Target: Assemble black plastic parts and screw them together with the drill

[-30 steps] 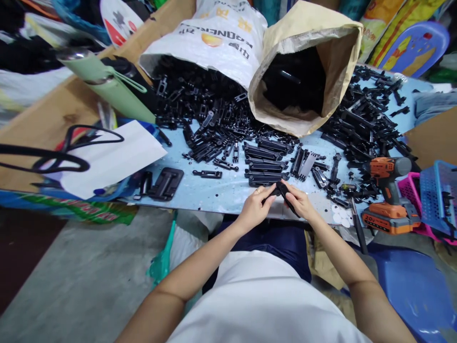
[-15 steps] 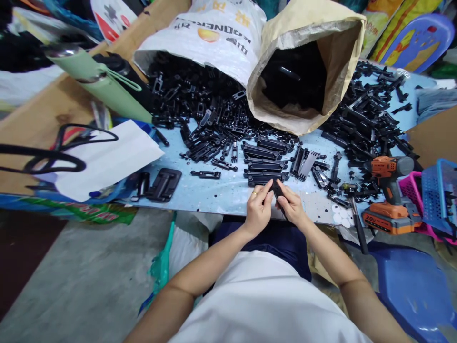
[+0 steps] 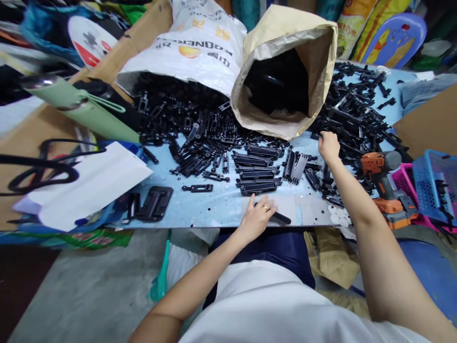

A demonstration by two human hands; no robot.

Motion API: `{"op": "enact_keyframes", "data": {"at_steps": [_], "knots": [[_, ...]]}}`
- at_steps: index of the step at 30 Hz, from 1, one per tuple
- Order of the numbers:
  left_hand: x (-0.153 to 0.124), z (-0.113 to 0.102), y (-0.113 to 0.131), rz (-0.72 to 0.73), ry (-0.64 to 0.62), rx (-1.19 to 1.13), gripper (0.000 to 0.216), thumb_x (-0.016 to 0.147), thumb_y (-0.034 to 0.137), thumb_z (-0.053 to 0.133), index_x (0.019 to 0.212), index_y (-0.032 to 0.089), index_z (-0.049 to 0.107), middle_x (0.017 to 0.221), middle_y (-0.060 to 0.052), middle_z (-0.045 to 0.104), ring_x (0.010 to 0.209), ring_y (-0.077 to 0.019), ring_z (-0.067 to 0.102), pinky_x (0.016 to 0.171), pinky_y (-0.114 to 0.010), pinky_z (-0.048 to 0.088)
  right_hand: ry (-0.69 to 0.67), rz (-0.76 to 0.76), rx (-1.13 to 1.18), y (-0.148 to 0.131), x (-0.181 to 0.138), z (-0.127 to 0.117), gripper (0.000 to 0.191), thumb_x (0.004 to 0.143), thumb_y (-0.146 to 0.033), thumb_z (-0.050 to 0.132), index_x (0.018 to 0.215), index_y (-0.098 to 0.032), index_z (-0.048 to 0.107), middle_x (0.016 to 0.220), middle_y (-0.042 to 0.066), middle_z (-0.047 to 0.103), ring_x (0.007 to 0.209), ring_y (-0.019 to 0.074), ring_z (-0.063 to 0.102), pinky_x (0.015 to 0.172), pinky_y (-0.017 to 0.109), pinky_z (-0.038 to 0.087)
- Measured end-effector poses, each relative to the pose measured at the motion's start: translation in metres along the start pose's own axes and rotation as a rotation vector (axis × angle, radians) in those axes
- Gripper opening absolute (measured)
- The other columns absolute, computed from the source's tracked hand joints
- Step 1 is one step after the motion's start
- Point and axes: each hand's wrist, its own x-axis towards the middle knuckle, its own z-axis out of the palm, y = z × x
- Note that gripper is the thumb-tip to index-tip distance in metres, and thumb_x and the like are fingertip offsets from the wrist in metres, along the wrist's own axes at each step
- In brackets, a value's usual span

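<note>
My left hand (image 3: 259,214) lies low over the table's front edge, its fingers stretched out and apart. Under and beside those fingers is a slim black plastic part (image 3: 281,218), partly covered by the hand. Farther out to the right, my right hand (image 3: 329,146) is at the near-left edge of a heap of long black plastic parts (image 3: 352,116). Its fingers are curled round one of these parts, mostly hidden by the hand. Between the hands are a row of stacked black arm-like pieces (image 3: 257,171) and a smaller upright group (image 3: 295,166).
An open paper sack (image 3: 285,128) and a white woven sack (image 3: 178,57) stand behind small black links (image 3: 200,138). An orange cordless drill (image 3: 382,183) and a blue basket (image 3: 433,190) are at the right. A green bottle (image 3: 96,114) leans at the left.
Both hands were together on a black part at the table's front. My right hand has moved away to the right-hand heap; my left stays low over the part. The view has shifted slightly.
</note>
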Motion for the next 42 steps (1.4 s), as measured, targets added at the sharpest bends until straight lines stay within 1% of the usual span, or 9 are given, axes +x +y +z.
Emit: {"op": "enact_keyframes", "data": {"at_steps": [5, 10, 16, 19, 21, 25, 27, 34, 42], "knots": [[0.012, -0.007, -0.011, 0.037, -0.097, 0.185, 0.040, 0.083, 0.004, 0.040, 0.117, 0.018, 0.055, 0.090, -0.008, 0.064, 0.084, -0.0185, 0.057, 0.084, -0.037, 0.042, -0.015, 0.096, -0.112, 0.027, 0.038, 0.005, 0.017, 0.086, -0.025, 0.053, 0.095, -0.011, 0.058, 0.097, 0.006, 0.059, 0.089, 0.0161, 0.056, 0.080, 0.038, 0.045], [0.001, -0.010, -0.024, -0.105, -0.093, 0.248, 0.036, 0.084, 0.009, 0.043, 0.118, 0.017, 0.054, 0.089, -0.009, 0.063, 0.086, -0.0203, 0.056, 0.074, -0.032, 0.044, -0.009, -0.029, -0.138, 0.026, 0.008, -0.004, 0.019, 0.083, -0.012, 0.049, 0.098, -0.009, 0.060, 0.109, 0.015, 0.056, 0.080, 0.0143, 0.056, 0.072, 0.030, 0.043], [0.005, -0.009, -0.028, -0.031, -0.148, 0.142, 0.033, 0.088, 0.023, 0.049, 0.120, 0.016, 0.051, 0.096, -0.009, 0.062, 0.094, -0.0205, 0.056, 0.080, -0.032, 0.044, -0.264, -0.805, -0.071, 0.022, -0.110, -0.004, 0.025, 0.090, -0.024, 0.039, 0.102, -0.021, 0.061, 0.105, 0.007, 0.063, 0.083, 0.0167, 0.058, 0.070, 0.029, 0.046], [0.009, -0.005, -0.028, -0.020, -0.166, 0.121, 0.032, 0.088, 0.024, 0.048, 0.119, 0.017, 0.051, 0.096, -0.009, 0.062, 0.093, -0.0203, 0.056, 0.079, -0.032, 0.045, -0.460, -1.035, -0.078, 0.018, -0.160, -0.003, 0.026, 0.091, -0.019, 0.038, 0.103, -0.022, 0.061, 0.112, 0.006, 0.062, 0.091, 0.0164, 0.058, 0.074, 0.029, 0.046], [0.011, -0.003, -0.028, -0.021, -0.154, 0.110, 0.033, 0.088, 0.025, 0.049, 0.121, 0.017, 0.050, 0.099, -0.009, 0.061, 0.093, -0.0205, 0.056, 0.080, -0.032, 0.045, -0.479, -0.958, -0.139, 0.010, -0.178, -0.005, 0.032, 0.091, -0.016, 0.034, 0.113, -0.020, 0.056, 0.120, 0.010, 0.058, 0.099, 0.0171, 0.056, 0.078, 0.030, 0.046], [0.015, -0.001, -0.026, -0.027, -0.169, 0.072, 0.034, 0.089, 0.027, 0.047, 0.121, 0.016, 0.050, 0.102, -0.010, 0.061, 0.095, -0.0216, 0.055, 0.080, -0.033, 0.046, -0.449, -0.393, -0.354, -0.018, -0.192, -0.009, 0.032, 0.092, -0.034, 0.037, 0.108, -0.014, 0.057, 0.105, 0.015, 0.061, 0.096, 0.0223, 0.057, 0.071, 0.030, 0.044], [0.017, -0.002, -0.025, -0.032, -0.187, 0.044, 0.033, 0.089, 0.026, 0.046, 0.119, 0.016, 0.051, 0.103, -0.010, 0.060, 0.096, -0.0219, 0.054, 0.081, -0.033, 0.045, -0.517, -0.278, -0.423, -0.030, -0.193, -0.014, 0.032, 0.091, -0.037, 0.039, 0.102, -0.013, 0.057, 0.098, 0.015, 0.062, 0.093, 0.0234, 0.058, 0.065, 0.028, 0.042], [0.026, -0.020, -0.018, -0.043, -0.303, -0.023, 0.035, 0.084, 0.017, 0.043, 0.118, 0.017, 0.051, 0.111, -0.008, 0.057, 0.103, -0.0217, 0.051, 0.090, -0.035, 0.041, -0.805, -0.725, -0.282, -0.033, -0.186, -0.028, 0.033, 0.092, -0.044, 0.037, 0.101, -0.019, 0.056, 0.089, 0.007, 0.064, 0.080, 0.0173, 0.061, 0.062, 0.024, 0.034], [0.025, -0.021, -0.011, -0.041, -0.225, -0.044, 0.058, 0.065, 0.061, 0.063, 0.101, 0.017, 0.052, 0.099, -0.009, 0.060, 0.093, -0.0260, 0.056, 0.082, -0.037, 0.043, -0.656, -0.630, -0.434, -0.051, -0.200, -0.022, 0.043, 0.093, -0.049, 0.027, 0.103, -0.020, 0.057, 0.088, 0.010, 0.064, 0.076, 0.0188, 0.060, 0.059, 0.026, 0.028]]}}
